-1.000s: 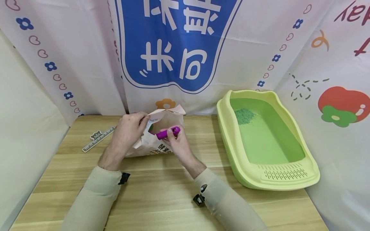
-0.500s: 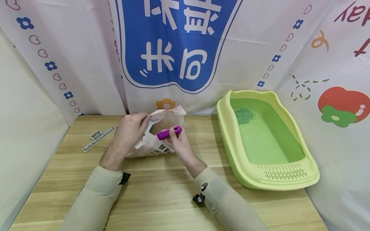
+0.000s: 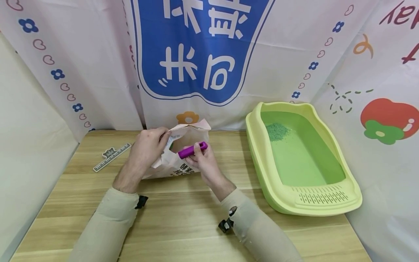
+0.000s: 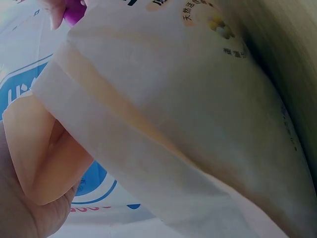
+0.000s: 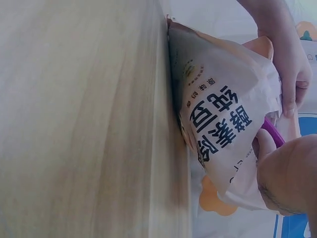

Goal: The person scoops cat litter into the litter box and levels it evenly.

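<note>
A pale printed bag (image 3: 173,169) stands at the back of the table with its mouth open. My left hand (image 3: 148,143) grips the left side of its rim, fingers folded over the edge. My right hand (image 3: 206,163) holds a purple handle (image 3: 192,150) with a hanging hole, thumb on top, at the front of the mouth. The handle's lower end goes down into the bag, where the rest is hidden. In the right wrist view, dark characters cover the front of the bag (image 5: 218,114), and the purple handle (image 5: 274,131) shows beside my fingers.
On the right stands a yellow-green litter box (image 3: 262,174) with a small heap of green granules (image 3: 276,132) at its far left corner. A flat bear-topped clip with a piano-key pattern (image 3: 111,158) lies left of my left hand. A printed curtain (image 3: 226,112) hangs behind the table.
My right hand and the purple handle have shifted slightly to the right. The left hand keeps its hold on the bag's rim almost unmoved.
</note>
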Demonstrator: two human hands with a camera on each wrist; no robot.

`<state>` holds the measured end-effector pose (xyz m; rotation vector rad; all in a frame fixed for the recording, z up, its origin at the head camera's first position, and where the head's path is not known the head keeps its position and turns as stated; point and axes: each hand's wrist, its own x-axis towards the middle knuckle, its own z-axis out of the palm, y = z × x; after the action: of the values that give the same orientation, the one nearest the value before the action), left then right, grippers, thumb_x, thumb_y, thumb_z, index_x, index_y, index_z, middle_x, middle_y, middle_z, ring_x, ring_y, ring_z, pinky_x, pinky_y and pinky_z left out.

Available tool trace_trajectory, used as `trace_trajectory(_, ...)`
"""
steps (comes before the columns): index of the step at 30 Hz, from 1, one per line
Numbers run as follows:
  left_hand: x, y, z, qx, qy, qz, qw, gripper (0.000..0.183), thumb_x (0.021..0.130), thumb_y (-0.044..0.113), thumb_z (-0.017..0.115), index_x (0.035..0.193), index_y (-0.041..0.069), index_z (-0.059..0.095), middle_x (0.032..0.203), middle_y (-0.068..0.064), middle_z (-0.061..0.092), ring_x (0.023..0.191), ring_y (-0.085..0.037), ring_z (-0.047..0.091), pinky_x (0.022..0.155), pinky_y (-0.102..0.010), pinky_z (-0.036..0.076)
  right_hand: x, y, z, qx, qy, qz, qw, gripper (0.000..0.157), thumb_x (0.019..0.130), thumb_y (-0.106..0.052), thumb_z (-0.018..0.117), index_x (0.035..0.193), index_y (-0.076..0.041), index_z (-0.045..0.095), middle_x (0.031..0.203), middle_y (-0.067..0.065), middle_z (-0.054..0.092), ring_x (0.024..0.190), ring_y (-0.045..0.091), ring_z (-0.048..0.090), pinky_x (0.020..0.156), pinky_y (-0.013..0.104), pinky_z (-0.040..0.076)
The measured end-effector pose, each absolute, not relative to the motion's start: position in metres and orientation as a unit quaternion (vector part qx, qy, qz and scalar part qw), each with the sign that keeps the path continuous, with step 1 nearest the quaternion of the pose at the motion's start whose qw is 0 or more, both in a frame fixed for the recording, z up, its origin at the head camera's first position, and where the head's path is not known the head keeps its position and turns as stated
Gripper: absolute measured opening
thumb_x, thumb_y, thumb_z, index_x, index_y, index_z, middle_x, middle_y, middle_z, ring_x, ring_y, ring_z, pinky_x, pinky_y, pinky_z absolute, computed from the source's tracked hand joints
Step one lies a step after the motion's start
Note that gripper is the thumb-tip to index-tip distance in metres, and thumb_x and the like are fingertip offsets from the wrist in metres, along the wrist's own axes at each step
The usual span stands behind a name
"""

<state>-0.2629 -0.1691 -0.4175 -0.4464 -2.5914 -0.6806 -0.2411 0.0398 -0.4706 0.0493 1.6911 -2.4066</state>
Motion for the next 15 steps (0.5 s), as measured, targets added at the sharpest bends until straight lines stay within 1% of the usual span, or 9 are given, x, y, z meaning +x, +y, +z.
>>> trace_trajectory(4, -0.262, -0.169, -0.416, -0.158, -0.934, -0.244, 0.208, 0.023, 0.107, 0.029, 0.062, 0.112, 0.012, 0.077, 0.104, -0.014, 0.081, 0.080, -0.030, 0.077, 0.065, -0.045, 0.059, -0.241, 0.042, -0.468, 0.025, 0.559, -0.823, 0.093, 0.045, 0.114, -0.031, 0.045, 0.148, -0.003, 0.034, 0.140, 0.026, 0.066, 0.129, 0.039, 0.069, 0.096, 0.032, 0.062)
trace_trajectory(9, -0.261, -0.168, -0.413, -0.161, -0.934, -0.243, 0.206, 0.021, 0.106, 0.027, 0.063, 0.110, 0.012, 0.078, 0.100, -0.013, 0.082, 0.074, -0.027, 0.075, 0.061, -0.041, 0.058, -0.240, 0.045, -0.462, 0.035, 0.537, -0.839, 0.079, 0.046, 0.113, -0.034, 0.047, 0.147, -0.006, 0.033, 0.142, 0.027, 0.064, 0.131, 0.040, 0.067, 0.105, 0.038, 0.057)
trace_trajectory(12, -0.260, -0.168, -0.412, -0.164, -0.933, -0.238, 0.212, 0.021, 0.105, 0.026, 0.064, 0.109, 0.012, 0.079, 0.098, -0.012, 0.082, 0.072, -0.025, 0.074, 0.061, -0.041, 0.058, -0.239, 0.046, -0.459, 0.038, 0.528, -0.845, 0.074, 0.046, 0.112, -0.035, 0.048, 0.147, -0.006, 0.033, 0.142, 0.026, 0.064, 0.131, 0.040, 0.067, 0.104, 0.036, 0.058)
trace_trajectory(15, -0.259, -0.168, -0.410, -0.166, -0.933, -0.235, 0.215, 0.021, 0.105, 0.026, 0.065, 0.109, 0.011, 0.079, 0.098, -0.012, 0.082, 0.075, -0.027, 0.076, 0.064, -0.044, 0.060, -0.237, 0.048, -0.456, 0.040, 0.521, -0.850, 0.067, 0.046, 0.112, -0.034, 0.048, 0.146, -0.006, 0.034, 0.141, 0.025, 0.065, 0.131, 0.040, 0.067, 0.100, 0.033, 0.060)
